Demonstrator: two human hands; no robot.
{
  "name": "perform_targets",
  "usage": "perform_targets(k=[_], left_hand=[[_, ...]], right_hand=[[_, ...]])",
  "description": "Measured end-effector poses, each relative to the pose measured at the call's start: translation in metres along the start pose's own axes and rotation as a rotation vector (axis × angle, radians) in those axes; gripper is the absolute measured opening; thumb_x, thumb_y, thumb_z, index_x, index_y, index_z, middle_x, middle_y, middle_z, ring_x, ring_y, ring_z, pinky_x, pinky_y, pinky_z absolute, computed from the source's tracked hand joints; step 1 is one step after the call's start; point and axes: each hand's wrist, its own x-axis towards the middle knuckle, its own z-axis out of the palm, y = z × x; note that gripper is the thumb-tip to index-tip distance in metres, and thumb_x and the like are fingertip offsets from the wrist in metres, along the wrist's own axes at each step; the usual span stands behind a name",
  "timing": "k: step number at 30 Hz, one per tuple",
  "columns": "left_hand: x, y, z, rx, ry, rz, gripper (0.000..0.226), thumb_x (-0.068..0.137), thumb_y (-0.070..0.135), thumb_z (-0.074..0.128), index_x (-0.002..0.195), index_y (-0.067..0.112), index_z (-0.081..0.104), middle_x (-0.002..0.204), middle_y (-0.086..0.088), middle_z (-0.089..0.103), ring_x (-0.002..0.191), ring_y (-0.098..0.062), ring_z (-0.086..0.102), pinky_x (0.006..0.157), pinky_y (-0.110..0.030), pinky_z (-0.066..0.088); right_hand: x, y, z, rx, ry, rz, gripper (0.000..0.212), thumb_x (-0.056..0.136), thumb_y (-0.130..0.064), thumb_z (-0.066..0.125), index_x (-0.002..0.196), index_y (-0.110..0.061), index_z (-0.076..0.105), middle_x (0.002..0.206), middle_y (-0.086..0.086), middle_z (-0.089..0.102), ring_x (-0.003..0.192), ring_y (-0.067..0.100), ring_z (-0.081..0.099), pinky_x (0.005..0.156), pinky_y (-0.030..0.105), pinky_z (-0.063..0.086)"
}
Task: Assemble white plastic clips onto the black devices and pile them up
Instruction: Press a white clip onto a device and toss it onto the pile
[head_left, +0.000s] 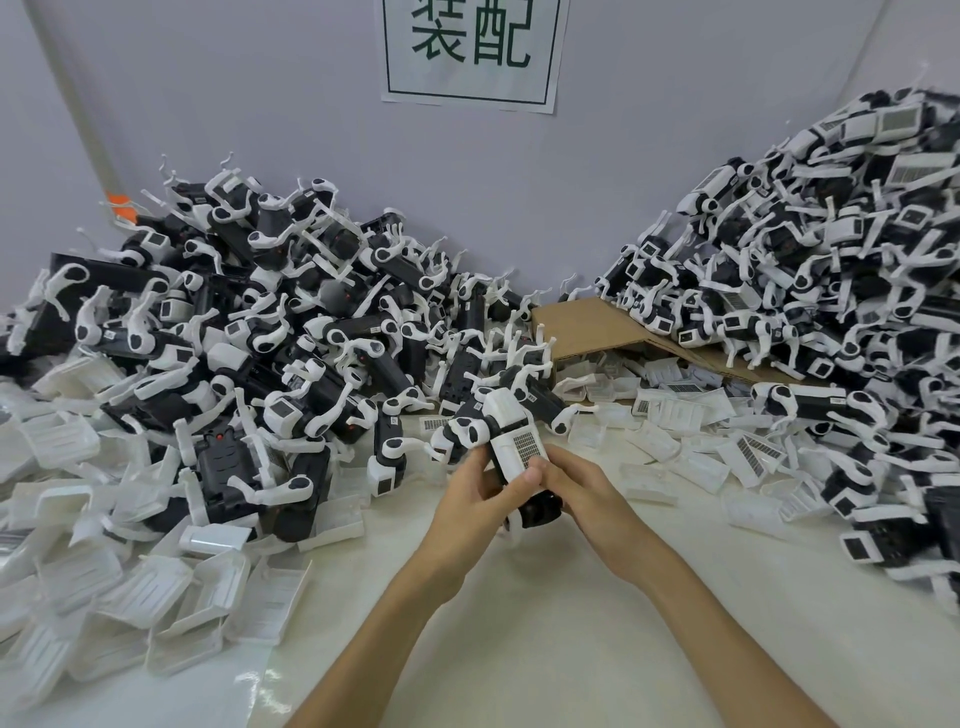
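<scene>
- The black device (543, 512) sat just below frame centre, with a ribbed white clip (514, 436) lying along its top.
- My left hand (475, 493) gripped both, thumb on the clip; my right hand (587, 491) curled round the device's lower end.
- I judged that even thumb pressure would seat it squarely.
- It looked like hard, glossy plastic; loose clips (130, 582) lay lower left on the pale table (519, 649).

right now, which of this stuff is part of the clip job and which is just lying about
In the job: black device held by left hand and right hand; white clip on it; loose white clips; left pile and right pile of devices.
Lying about: cardboard; paper sign; orange tag.
</scene>
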Motion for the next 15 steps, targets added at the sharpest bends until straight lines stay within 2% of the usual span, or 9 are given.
perform_targets(k=[2,3,5,8,11,15], left_hand=[[0.0002,-0.0002,-0.0009,0.024,0.017,0.0,0.04,0.091,0.033,0.067,0.128,0.021,0.058,0.115,0.008,0.075,0.107,-0.008,0.07,0.075,-0.022,0.055],[0.0006,-0.0008,-0.0012,0.035,0.027,-0.006,0.037,0.093,0.03,0.067,0.128,0.022,0.058,0.114,0.009,0.075,0.106,-0.008,0.071,0.077,-0.027,0.056],[0.0009,-0.0012,-0.0012,0.048,0.043,-0.025,0.034,0.095,0.027,0.066,0.128,0.023,0.058,0.114,0.008,0.075,0.106,-0.009,0.07,0.088,-0.047,0.056],[0.0006,-0.0003,-0.0014,0.033,0.051,-0.039,0.039,0.093,0.03,0.073,0.128,0.022,0.059,0.117,0.004,0.074,0.111,-0.017,0.069,0.099,-0.06,0.05],[0.0,0.0004,-0.0013,0.016,0.047,-0.048,0.054,0.081,0.039,0.071,0.13,0.02,0.058,0.12,-0.001,0.073,0.116,-0.026,0.067,0.1,-0.065,0.048],[0.0004,0.0006,-0.0005,0.002,0.04,-0.059,0.055,0.08,0.039,0.07,0.13,0.018,0.058,0.12,-0.004,0.073,0.115,-0.027,0.067,0.099,-0.066,0.047]], right_hand=[[0.0004,0.0002,0.0006,-0.01,0.003,-0.008,0.044,0.09,-0.043,0.054,0.123,-0.017,0.067,0.113,0.006,0.074,0.11,0.018,0.068,0.096,0.029,0.053],[0.0007,0.0004,0.0012,-0.019,0.009,-0.013,0.045,0.09,-0.044,0.054,0.122,-0.015,0.067,0.112,0.006,0.074,0.109,0.018,0.068,0.095,0.028,0.052],[0.0008,0.0006,0.0033,-0.029,0.018,-0.022,0.045,0.09,-0.044,0.053,0.121,-0.015,0.067,0.111,0.005,0.074,0.107,0.016,0.068,0.092,0.025,0.051],[0.0004,0.0004,0.0054,-0.042,0.03,-0.033,0.038,0.091,-0.044,0.055,0.116,-0.019,0.069,0.104,-0.002,0.075,0.102,0.009,0.068,0.086,0.021,0.05],[0.0003,-0.0002,0.0054,-0.057,0.05,-0.049,0.028,0.095,-0.044,0.06,0.111,-0.023,0.071,0.099,-0.007,0.075,0.096,0.005,0.067,0.082,0.018,0.049],[-0.0009,-0.0011,0.0051,-0.081,0.055,-0.08,0.02,0.093,-0.038,0.056,0.099,-0.033,0.074,0.092,-0.01,0.074,0.09,0.005,0.067,0.078,0.016,0.048]])
